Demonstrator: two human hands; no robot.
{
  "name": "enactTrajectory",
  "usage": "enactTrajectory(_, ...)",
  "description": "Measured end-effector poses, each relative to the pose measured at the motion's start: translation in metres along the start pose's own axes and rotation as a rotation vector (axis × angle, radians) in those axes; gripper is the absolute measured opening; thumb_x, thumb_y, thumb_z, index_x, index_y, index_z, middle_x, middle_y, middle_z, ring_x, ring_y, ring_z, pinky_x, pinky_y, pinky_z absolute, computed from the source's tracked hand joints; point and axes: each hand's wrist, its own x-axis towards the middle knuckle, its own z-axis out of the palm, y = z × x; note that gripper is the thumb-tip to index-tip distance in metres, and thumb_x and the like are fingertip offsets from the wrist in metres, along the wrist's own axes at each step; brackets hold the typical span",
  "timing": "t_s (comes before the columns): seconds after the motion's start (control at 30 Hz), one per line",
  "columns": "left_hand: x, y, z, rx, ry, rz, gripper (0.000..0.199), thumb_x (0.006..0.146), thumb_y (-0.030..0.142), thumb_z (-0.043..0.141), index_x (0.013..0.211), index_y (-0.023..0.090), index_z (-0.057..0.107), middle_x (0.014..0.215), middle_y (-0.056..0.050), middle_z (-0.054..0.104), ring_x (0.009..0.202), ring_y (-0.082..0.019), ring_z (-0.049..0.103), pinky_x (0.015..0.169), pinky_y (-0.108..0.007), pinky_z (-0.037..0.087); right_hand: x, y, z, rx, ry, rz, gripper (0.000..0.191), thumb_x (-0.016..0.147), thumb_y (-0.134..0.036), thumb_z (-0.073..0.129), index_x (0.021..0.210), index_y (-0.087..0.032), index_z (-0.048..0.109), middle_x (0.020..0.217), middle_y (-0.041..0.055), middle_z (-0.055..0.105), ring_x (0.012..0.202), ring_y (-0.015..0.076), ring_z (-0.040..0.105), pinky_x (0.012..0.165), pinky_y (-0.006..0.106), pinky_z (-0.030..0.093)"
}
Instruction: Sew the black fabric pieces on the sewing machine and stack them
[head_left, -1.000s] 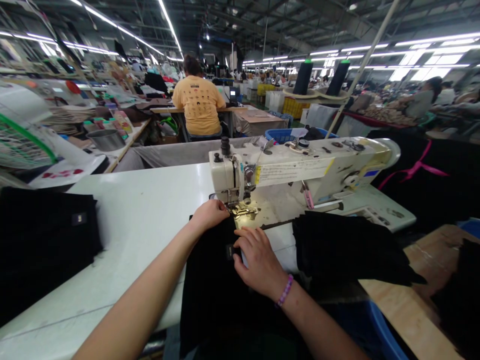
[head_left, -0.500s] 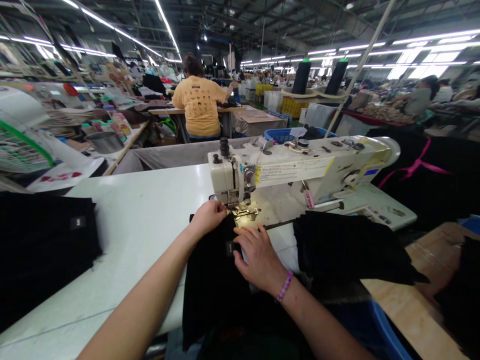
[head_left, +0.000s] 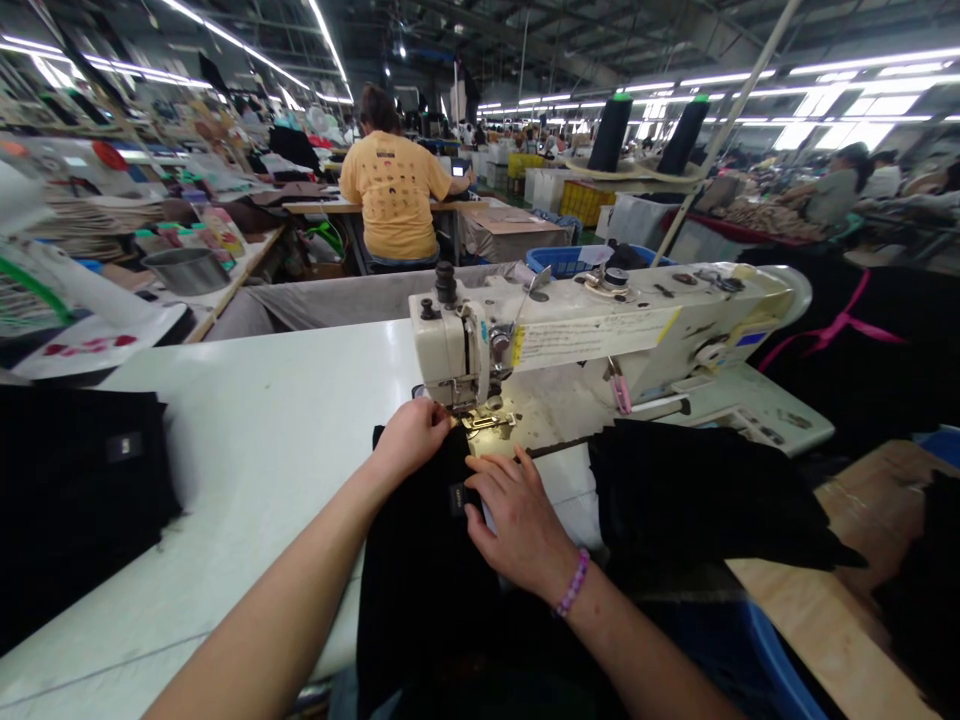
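Observation:
A sewing machine [head_left: 585, 330] stands on a pale table, its lamp lighting the metal plate under the needle. Black cloth [head_left: 420, 560] runs from the needle area down over the table's front edge. My left hand [head_left: 412, 435] is closed at the cloth's top edge, fingertips pinched just left of the presser foot. My right hand [head_left: 517, 510], with a purple bead bracelet [head_left: 574, 583] at the wrist, rests on the cloth's right edge with fingers apart. Beside its fingers, a small dark label [head_left: 457, 499] shows on the cloth.
Black cloth with a label [head_left: 75, 500] lies at the left, and more black cloth [head_left: 705, 495] lies right of my hands. A person in a yellow shirt [head_left: 394, 195] sits beyond the table. A blue basket [head_left: 551, 262] stands behind the machine.
The view has shifted slightly, moving the left cloth stack further toward the frame's edge. Both hands keep nearly the same place and pose on the cloth.

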Motion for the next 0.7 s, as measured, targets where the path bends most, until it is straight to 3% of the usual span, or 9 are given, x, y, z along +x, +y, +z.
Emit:
enactTrajectory(0.53,0.004,0.002,0.004,0.049,0.069,-0.102,0.022,0.082,0.027,0.054,0.065,0.02,0.067,0.065,-0.007,0.069,0.069,-0.024,0.068,0.063,-0.028,0.044,0.005,0.003,-0.003,-0.048,-0.004,-0.002,0.019,0.089,-0.018,0.061,0.108,-0.02,0.065,0.131,0.0057,0.067,0.125,0.026,0.054,0.119,0.055,0.023)
enactTrajectory(0.63,-0.001,0.005,0.002,0.043,0.14,-0.073,0.016,0.081,0.027,0.057,0.079,0.017,0.069,0.083,-0.012,0.072,0.084,-0.028,0.069,0.075,-0.034,0.05,0.006,0.006,-0.005,-0.052,-0.017,-0.005,0.02,0.09,-0.018,0.06,0.109,-0.02,0.065,0.133,0.0067,0.066,0.126,0.0269,0.054,0.118,0.057,0.025)
enactTrajectory(0.7,-0.016,0.008,-0.002,0.03,0.203,-0.052,0.024,0.08,0.027,0.06,0.099,0.014,0.069,0.105,-0.016,0.07,0.103,-0.032,0.065,0.089,-0.04,0.05,0.003,0.008,-0.007,-0.059,-0.027,-0.004,0.022,0.092,-0.018,0.057,0.113,-0.02,0.065,0.134,0.0079,0.066,0.127,0.0279,0.054,0.116,0.058,0.027)
